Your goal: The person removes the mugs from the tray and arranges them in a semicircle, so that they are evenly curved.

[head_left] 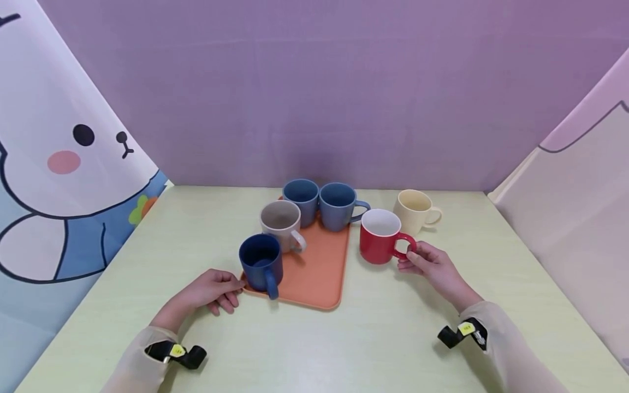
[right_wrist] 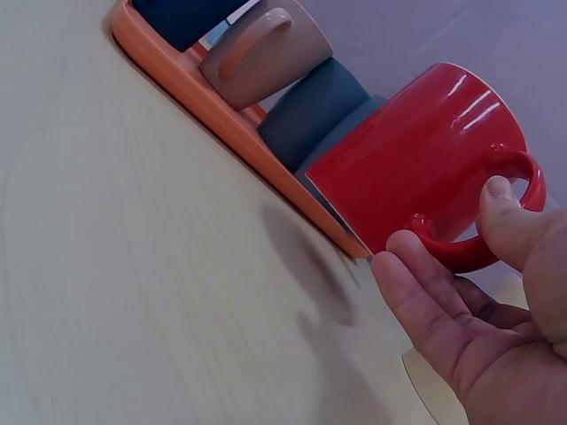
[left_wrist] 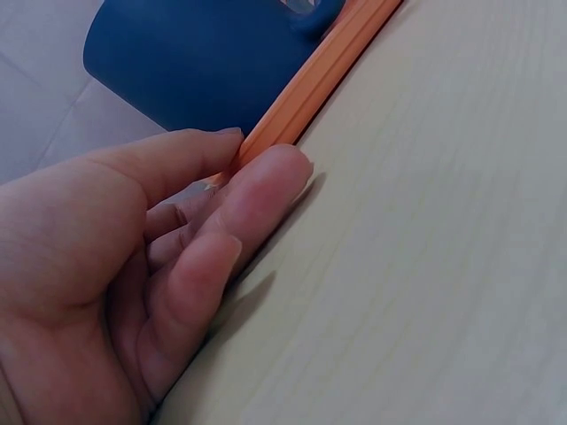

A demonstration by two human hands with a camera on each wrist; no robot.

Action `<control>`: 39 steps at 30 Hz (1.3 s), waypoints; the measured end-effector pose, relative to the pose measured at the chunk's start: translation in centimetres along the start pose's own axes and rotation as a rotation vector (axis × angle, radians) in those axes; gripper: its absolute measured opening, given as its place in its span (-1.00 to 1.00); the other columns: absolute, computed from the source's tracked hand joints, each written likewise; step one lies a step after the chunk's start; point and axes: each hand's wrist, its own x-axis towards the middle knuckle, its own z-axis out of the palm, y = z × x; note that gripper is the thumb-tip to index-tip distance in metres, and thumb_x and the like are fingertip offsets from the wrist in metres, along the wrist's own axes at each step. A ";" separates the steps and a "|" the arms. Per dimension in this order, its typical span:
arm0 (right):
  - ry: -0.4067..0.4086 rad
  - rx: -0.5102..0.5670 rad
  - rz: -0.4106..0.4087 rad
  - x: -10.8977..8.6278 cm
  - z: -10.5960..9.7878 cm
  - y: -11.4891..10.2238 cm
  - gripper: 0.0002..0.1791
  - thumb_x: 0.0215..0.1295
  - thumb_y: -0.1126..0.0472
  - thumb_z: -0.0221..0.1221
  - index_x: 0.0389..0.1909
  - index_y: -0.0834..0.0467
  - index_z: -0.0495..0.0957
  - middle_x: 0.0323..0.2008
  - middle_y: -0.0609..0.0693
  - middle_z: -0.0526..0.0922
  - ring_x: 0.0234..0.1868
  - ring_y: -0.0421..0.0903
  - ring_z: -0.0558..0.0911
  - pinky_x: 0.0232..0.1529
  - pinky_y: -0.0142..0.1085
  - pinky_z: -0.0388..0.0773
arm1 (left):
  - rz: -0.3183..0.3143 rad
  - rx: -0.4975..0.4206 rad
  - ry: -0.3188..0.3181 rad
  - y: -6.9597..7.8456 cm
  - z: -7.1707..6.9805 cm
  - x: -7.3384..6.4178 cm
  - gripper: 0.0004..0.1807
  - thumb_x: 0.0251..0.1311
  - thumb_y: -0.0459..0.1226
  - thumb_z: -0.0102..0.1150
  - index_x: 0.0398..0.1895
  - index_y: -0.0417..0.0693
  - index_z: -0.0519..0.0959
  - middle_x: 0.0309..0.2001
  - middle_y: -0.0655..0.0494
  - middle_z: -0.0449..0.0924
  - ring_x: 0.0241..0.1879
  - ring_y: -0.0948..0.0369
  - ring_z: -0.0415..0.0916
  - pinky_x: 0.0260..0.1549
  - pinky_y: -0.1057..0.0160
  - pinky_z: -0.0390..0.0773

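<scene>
My right hand [head_left: 437, 270] pinches the handle of a red mug [head_left: 375, 245] with a white inside. In the right wrist view the mug is raised off the table, its shadow falling below it. At the near left corner of an orange tray [head_left: 321, 273], my left hand [head_left: 213, 289] pinches the rim between thumb and fingers. Beside those fingertips stands a dark blue mug [head_left: 255, 267] on the tray. Behind it are a pinkish-grey mug [head_left: 280, 224] and two grey-blue mugs, one at the back left [head_left: 307, 210] and one at the back right [head_left: 335, 210].
A cream mug [head_left: 411, 213] stands on the pale table [head_left: 388, 344], just behind the red mug and right of the tray. A purple cloth backdrop [head_left: 314, 109] rises along the far edge. Printed cloths hang at both sides.
</scene>
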 end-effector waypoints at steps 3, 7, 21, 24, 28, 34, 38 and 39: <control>0.000 0.007 -0.019 -0.3 -0.5 0.1 -0.71 0.49 0.33 0.07 -0.08 0.55 0.33 -0.19 0.06 0.66 -0.20 -0.12 0.73 -0.12 -0.26 0.65 | 0.001 -0.003 -0.002 0.0 0.0 0.0 -0.64 0.45 -0.09 0.09 -0.29 -0.24 0.60 -0.50 0.05 0.68 -0.54 0.21 0.66 -0.68 0.30 0.54; 0.002 0.006 -0.038 -0.6 -1.2 0.3 -0.71 0.50 0.34 0.06 -0.09 0.57 0.31 -0.21 0.00 0.65 -0.21 -0.12 0.73 -0.13 -0.27 0.65 | 0.006 -0.007 -0.002 -0.1 0.0 0.0 -0.64 0.45 -0.10 0.09 -0.28 -0.26 0.60 -0.50 0.05 0.68 -0.54 0.21 0.66 -0.68 0.30 0.54; 0.070 0.035 -0.033 -2.2 -3.8 0.8 -0.75 0.48 0.33 0.10 -0.01 0.46 0.42 -0.23 -0.04 0.69 -0.24 -0.12 0.75 -0.17 -0.32 0.65 | 0.004 -0.005 0.000 0.0 0.1 -0.1 -0.65 0.46 -0.11 0.08 -0.26 -0.26 0.60 -0.49 0.04 0.67 -0.55 0.22 0.66 -0.69 0.30 0.53; 0.069 0.063 -0.054 -2.5 -4.4 1.0 -0.83 0.48 0.36 0.08 -0.05 0.41 0.46 -0.24 -0.05 0.70 -0.25 -0.12 0.75 -0.18 -0.33 0.65 | 0.006 -0.004 0.000 0.0 0.0 -0.1 -0.65 0.45 -0.11 0.08 -0.27 -0.26 0.60 -0.49 0.04 0.67 -0.54 0.21 0.66 -0.69 0.30 0.53; 0.071 0.072 -0.072 -2.9 -5.2 1.3 -0.86 0.48 0.38 0.07 -0.07 0.39 0.45 -0.24 -0.05 0.71 -0.25 -0.13 0.76 -0.19 -0.34 0.65 | 0.004 0.002 0.000 0.0 0.0 0.0 -0.65 0.45 -0.11 0.09 -0.27 -0.25 0.60 -0.49 0.04 0.67 -0.53 0.20 0.66 -0.68 0.30 0.54; 0.091 0.091 -0.060 -3.5 -6.3 1.4 -0.90 0.48 0.37 0.06 -0.09 0.32 0.48 -0.23 -0.06 0.70 -0.26 -0.12 0.76 -0.19 -0.35 0.65 | 0.002 0.001 0.003 0.1 0.0 -0.1 -0.65 0.44 -0.11 0.10 -0.28 -0.25 0.60 -0.49 0.04 0.68 -0.53 0.20 0.67 -0.68 0.30 0.53; 0.102 0.128 -0.066 -3.7 -6.8 1.6 -0.92 0.48 0.39 0.05 -0.11 0.28 0.49 -0.23 -0.05 0.71 -0.26 -0.12 0.76 -0.19 -0.34 0.65 | 0.005 -0.004 0.005 0.2 0.0 -0.2 -0.66 0.44 -0.12 0.09 -0.27 -0.26 0.60 -0.49 0.04 0.67 -0.54 0.21 0.66 -0.69 0.31 0.52; 0.103 0.137 -0.069 -3.8 -7.0 1.7 -0.92 0.48 0.40 0.05 -0.11 0.28 0.50 -0.23 -0.05 0.72 -0.26 -0.11 0.76 -0.19 -0.34 0.65 | 0.004 -0.003 0.006 0.2 0.1 -0.2 -0.66 0.45 -0.12 0.09 -0.26 -0.26 0.60 -0.49 0.04 0.67 -0.54 0.21 0.66 -0.69 0.31 0.52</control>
